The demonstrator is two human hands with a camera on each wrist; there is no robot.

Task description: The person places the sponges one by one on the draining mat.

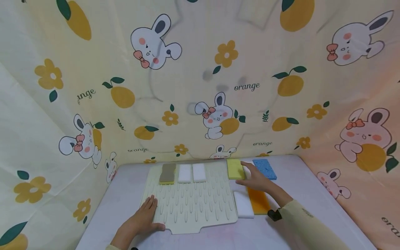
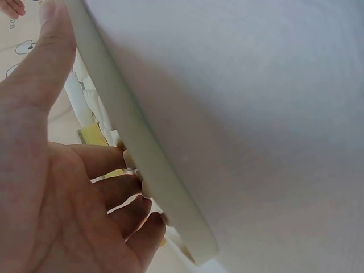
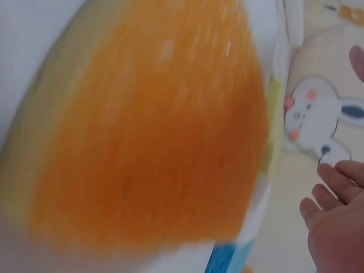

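Three sponges are lined up along far edge of ribbed mat [image 1: 193, 205]: brown sponge [image 1: 168, 172], two white sponges [image 1: 184, 173]. Mat's left edge is touched by left hand [image 1: 143, 217], fingers extended, thumb spread, nothing gripped. Yellow sponge [image 1: 234, 169] is placed at mat's far right corner; right hand [image 1: 257, 178] is held beside it, thumb and fingers parted; contact cannot be told. Toward tabletop's [image 1: 297, 184] right edge are laid blue sponge [image 1: 265, 169], orange sponge [image 1: 260, 204], white pad [image 1: 243, 205].

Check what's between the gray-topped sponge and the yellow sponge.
In the head view: one white block, another white block beside it, then a bare stretch of the ridged mat.
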